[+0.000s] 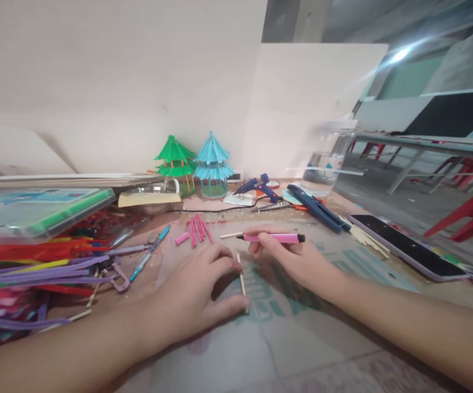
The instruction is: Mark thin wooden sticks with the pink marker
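Note:
My right hand (285, 256) grips a pink marker (277, 238), its dark tip pointing left. Between thumb and fingers of my left hand (195, 295) is a thin pale wooden stick (242, 281), held near both ends against the transparent sheet (293, 338). A second pale stick (231, 235) lies just beyond, by the marker's tip. Several pink sticks (197, 229) rest in a group past my left hand, with a pink marker cap (181, 238) beside them.
Green (174, 164) and blue (213, 164) model pavilions stand at the back, near a glue gun (258, 186). A utility knife (318, 208) and a phone (403, 245) lie right. Left are colourful pipe cleaners (40, 267), a blue pen (150, 254) and a plastic case (43, 210).

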{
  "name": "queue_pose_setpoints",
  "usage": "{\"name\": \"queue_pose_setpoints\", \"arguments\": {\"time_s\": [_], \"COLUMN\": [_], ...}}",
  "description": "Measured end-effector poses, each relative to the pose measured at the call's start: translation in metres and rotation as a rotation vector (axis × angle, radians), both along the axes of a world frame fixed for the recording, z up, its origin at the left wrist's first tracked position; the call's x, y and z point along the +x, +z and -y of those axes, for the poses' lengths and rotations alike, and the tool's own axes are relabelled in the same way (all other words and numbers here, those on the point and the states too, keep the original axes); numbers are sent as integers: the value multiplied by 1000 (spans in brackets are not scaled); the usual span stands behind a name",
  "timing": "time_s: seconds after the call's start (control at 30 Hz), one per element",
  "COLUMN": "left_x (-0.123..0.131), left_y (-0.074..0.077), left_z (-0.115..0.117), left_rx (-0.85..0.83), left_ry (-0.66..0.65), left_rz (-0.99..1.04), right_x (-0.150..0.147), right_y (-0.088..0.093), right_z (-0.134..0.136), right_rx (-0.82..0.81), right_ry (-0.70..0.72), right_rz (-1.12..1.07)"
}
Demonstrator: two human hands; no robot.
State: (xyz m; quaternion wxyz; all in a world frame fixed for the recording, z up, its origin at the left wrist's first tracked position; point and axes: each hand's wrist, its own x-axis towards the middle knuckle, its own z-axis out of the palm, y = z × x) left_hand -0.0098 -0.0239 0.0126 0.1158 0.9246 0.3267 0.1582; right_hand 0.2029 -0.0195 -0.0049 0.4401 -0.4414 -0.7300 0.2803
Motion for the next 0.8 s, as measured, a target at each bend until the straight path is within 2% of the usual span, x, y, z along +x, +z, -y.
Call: {"name": "queue_pose_setpoints", "arguments": {"time_s": [0.1,0.2,0.37,0.57,0.8], "left_x": [0,-1,-2,-2,-3], "left_y": [0,-5,-7,-6,-9], "left_z": [0,-1,-3,-4,-7], "left_rx": [120,166,189,144,138], "left_ry": [-35,-113,-136,-139,-144], "left_rz": [-80,-90,-94,-100,-57], "right_x": [0,-1,0,-2,-2], "right_y": [2,3,2,1,3], "right_z": [-1,-1,-3,-5,-4], "right_rx": [-51,-88,-125,-207,-207], "right_ry": [-68,-87,-92,-25,-64], "right_rz": [-33,-32,-47,-98,-26]}}
